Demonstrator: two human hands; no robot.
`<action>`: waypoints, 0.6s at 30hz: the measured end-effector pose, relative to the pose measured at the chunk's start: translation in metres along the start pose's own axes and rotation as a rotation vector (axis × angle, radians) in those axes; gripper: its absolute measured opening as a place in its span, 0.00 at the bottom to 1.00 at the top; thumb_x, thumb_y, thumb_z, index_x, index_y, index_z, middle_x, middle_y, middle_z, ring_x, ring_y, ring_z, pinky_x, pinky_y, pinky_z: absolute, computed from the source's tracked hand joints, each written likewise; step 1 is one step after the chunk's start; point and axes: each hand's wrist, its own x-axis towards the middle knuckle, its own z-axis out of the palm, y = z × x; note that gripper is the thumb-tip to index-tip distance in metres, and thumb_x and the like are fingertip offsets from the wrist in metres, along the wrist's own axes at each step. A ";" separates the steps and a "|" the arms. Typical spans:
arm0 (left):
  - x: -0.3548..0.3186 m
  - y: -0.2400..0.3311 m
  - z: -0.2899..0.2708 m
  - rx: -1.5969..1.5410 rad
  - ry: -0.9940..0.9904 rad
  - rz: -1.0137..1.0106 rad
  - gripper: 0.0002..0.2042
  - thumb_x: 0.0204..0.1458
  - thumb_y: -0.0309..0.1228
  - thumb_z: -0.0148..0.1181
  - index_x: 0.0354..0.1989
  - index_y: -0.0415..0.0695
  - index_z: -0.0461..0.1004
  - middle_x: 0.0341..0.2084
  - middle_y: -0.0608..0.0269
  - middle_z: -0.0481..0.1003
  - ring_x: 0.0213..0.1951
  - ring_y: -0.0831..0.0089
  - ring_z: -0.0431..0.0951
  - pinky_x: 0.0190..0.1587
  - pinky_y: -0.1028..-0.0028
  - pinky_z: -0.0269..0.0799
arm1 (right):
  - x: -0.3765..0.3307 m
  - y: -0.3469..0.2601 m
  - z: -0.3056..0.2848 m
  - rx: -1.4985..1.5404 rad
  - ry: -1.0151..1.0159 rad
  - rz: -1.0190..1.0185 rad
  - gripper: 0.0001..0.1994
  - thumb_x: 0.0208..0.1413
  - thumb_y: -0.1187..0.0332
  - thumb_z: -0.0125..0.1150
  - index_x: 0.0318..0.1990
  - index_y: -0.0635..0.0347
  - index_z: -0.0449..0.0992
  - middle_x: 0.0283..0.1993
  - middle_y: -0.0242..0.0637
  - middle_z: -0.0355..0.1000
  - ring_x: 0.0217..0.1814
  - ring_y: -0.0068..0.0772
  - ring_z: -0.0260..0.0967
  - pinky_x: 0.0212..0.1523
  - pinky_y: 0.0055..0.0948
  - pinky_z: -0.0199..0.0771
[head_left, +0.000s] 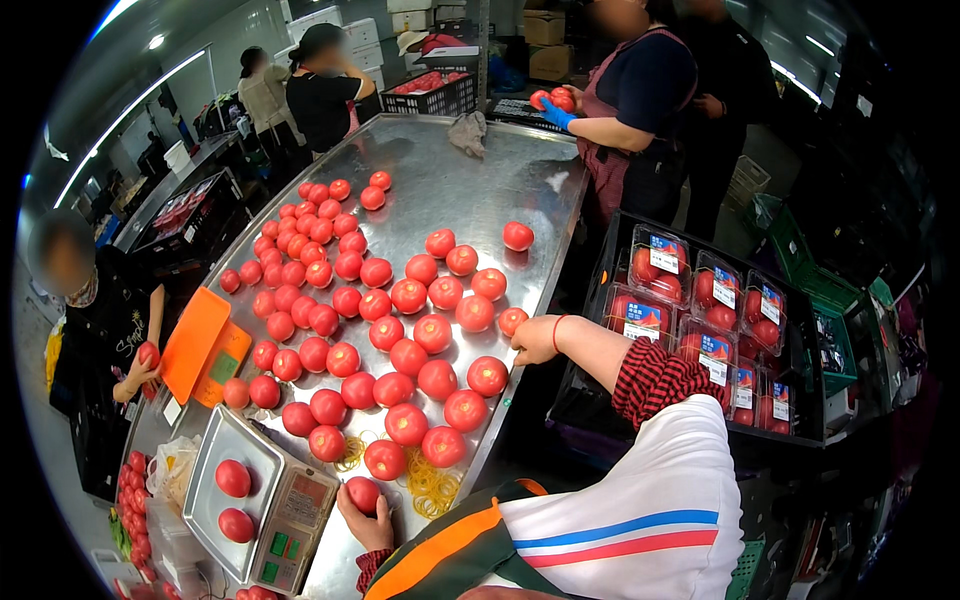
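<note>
Tomatoes [400, 330] crowd the steel table [440, 170]; its far end lies open.

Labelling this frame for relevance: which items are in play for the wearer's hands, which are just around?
In play:
left hand gripping a tomato
right hand on a tomato at the table edge
scale
loose tomatoes

Around:
rubber bands
orange scale
packed trays
grey rag

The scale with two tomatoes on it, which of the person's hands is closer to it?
Left. The left hand holds a tomato right beside the scale. The right hand is far up the table, across many tomatoes, touching one at the edge.
</note>
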 end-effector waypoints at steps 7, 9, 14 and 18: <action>0.001 -0.001 0.001 0.009 -0.004 0.016 0.37 0.42 0.28 0.65 0.63 0.38 0.55 0.57 0.43 0.60 0.59 0.47 0.61 0.62 0.58 0.56 | 0.006 0.009 0.010 -0.010 0.070 -0.036 0.19 0.53 0.54 0.55 0.40 0.62 0.78 0.40 0.47 0.75 0.44 0.47 0.72 0.47 0.40 0.70; 0.000 0.000 0.000 0.013 0.004 0.019 0.37 0.42 0.28 0.65 0.62 0.39 0.55 0.57 0.43 0.60 0.59 0.47 0.61 0.62 0.58 0.56 | 0.003 0.002 0.002 -0.013 0.006 -0.018 0.22 0.54 0.54 0.52 0.45 0.64 0.77 0.46 0.48 0.74 0.49 0.46 0.71 0.52 0.39 0.69; 0.000 0.005 -0.002 -0.002 0.009 0.009 0.36 0.43 0.27 0.65 0.62 0.38 0.55 0.57 0.43 0.61 0.59 0.47 0.61 0.62 0.59 0.56 | 0.003 0.003 0.002 -0.012 0.010 -0.018 0.22 0.53 0.54 0.53 0.45 0.64 0.77 0.46 0.48 0.74 0.49 0.46 0.71 0.52 0.39 0.69; 0.002 0.010 -0.001 0.001 0.003 0.011 0.36 0.43 0.27 0.65 0.62 0.38 0.55 0.57 0.43 0.61 0.59 0.48 0.62 0.62 0.60 0.56 | 0.011 0.016 0.017 0.033 0.129 -0.050 0.17 0.52 0.55 0.57 0.39 0.60 0.78 0.37 0.45 0.76 0.42 0.46 0.73 0.45 0.38 0.71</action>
